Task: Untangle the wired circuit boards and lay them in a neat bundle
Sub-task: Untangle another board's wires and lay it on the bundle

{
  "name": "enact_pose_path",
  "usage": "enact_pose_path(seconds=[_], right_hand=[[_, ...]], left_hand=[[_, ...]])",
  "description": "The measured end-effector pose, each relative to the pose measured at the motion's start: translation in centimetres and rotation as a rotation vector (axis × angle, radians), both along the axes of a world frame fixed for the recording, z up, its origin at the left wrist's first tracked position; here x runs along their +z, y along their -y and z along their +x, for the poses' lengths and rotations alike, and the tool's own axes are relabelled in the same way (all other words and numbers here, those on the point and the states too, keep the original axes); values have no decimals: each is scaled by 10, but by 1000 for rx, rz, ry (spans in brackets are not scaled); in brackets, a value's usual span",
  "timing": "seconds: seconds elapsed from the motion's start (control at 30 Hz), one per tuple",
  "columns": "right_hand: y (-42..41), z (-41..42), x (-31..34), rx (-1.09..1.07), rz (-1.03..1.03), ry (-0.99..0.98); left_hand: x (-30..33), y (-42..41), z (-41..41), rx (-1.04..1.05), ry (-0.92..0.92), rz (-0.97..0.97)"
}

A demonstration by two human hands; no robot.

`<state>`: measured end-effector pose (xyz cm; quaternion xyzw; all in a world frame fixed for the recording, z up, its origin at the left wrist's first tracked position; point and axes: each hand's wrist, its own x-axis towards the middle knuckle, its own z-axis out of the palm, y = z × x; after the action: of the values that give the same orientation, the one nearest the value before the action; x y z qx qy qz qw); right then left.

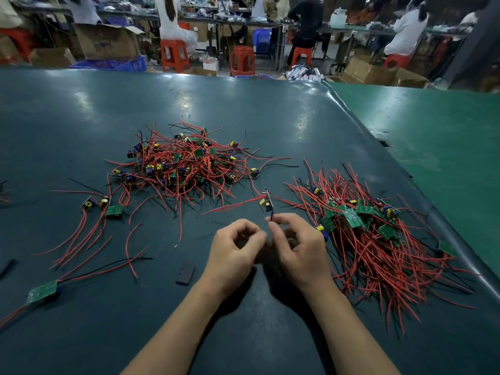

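Head view, centre frame: right hand (pixel 296 243) pinching wires of one circuit board (pixel 266 203), held upright above dark mat (pixel 243 109). Left hand (pixel 235 249) curled, fingertips together — grip on anything unclear. Tangled pile (pixel 184 163) upper centre; laid-out bundle (pixel 370 239) at right.

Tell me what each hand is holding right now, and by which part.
The right hand pinches one wired circuit board by its wires, just below the board. The left hand has curled fingers, but whether they hold anything cannot be told.
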<state>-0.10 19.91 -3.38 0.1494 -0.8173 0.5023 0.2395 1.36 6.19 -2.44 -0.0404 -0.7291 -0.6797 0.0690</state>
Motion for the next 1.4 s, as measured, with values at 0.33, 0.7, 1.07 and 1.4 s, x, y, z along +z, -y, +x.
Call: enact_pose_path(seconds=[0.33,0.7,1.07,1.4], right_hand=[[-25,2,20,595,-584,765],[-17,2,25,682,-739,866],[6,1,12,359,-848,659],[5,0,8,179,-818,501]], left_hand=[[-3,11,-4,-288,190,374],[5,16,-9,-192,268,773],[2,9,-7,-60,103,669],[2,6,-3,9,110,523]])
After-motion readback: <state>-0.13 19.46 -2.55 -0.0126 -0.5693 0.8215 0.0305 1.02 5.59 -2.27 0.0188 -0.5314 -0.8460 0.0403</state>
